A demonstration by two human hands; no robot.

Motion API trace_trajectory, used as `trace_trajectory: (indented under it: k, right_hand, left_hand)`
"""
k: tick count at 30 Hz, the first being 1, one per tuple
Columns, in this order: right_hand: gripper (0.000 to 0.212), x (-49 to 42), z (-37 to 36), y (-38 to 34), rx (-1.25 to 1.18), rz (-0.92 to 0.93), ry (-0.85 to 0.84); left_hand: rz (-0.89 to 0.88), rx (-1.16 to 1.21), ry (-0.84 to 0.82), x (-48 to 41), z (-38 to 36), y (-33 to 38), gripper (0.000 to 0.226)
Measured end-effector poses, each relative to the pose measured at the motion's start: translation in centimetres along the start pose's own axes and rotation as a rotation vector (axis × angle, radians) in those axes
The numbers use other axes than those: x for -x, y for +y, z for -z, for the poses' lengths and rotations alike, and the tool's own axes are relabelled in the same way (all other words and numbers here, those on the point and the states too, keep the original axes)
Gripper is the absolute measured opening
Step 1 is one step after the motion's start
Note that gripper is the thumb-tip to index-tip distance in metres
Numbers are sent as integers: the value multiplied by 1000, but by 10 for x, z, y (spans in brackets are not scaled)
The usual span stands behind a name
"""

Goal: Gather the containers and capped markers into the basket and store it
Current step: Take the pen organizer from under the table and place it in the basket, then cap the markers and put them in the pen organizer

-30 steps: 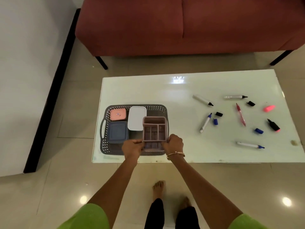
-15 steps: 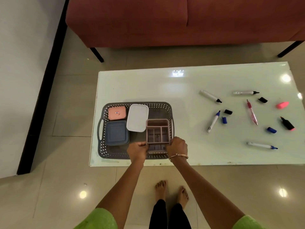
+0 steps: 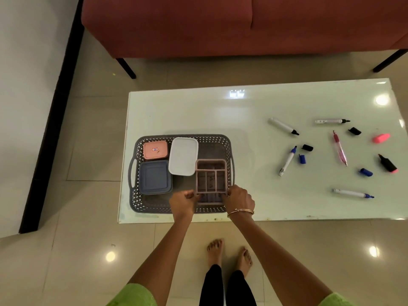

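A grey lattice basket (image 3: 220,142) sits at the near left of the white table (image 3: 242,107). Inside lie a small pink box (image 3: 155,149), a blue-grey box (image 3: 154,176) and a white box (image 3: 183,156). Both hands hold a mauve divided organizer (image 3: 210,177) at its near corners, in the basket's right part: my left hand (image 3: 182,203) on the left corner, my right hand (image 3: 239,199) on the right. On the table's right lie several uncapped markers, such as a blue marker (image 3: 287,161) and a black marker (image 3: 283,126), with loose caps (image 3: 307,147) among them.
A red sofa (image 3: 220,25) on black legs stands beyond the table. A white wall panel with a dark edge (image 3: 53,120) runs along the left. My bare feet (image 3: 228,255) stand on the tiled floor just in front of the table.
The organizer has been lowered deeper into the basket's right side, both hands still on it. The view has shifted, so the table sits lower and further right in frame.
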State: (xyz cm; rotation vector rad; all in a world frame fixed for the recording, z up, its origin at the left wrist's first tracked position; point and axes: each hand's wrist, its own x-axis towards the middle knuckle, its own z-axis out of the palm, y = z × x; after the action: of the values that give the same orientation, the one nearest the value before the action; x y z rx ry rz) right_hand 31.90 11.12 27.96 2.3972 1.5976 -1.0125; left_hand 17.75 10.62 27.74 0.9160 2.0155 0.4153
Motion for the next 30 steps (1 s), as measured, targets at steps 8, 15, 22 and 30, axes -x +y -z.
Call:
trace_trajectory:
  k: [8,15,22,30]
  right_hand:
    - [50,20,24,6,138,464,218]
    - [54,-12,79,68,182,417,257]
    - [49,-96,133,175,49,164,202]
    - [44,-179,110,215,-208,-48,109]
  left_hand:
    - [-681,-559,-10,29,-4,40,47]
    - [-859,-761,-50,46,-71,114,59]
    - [-738,-737,-94,37,-179,154,58]
    - [-468,-586,-60,-2,-270,146,43]
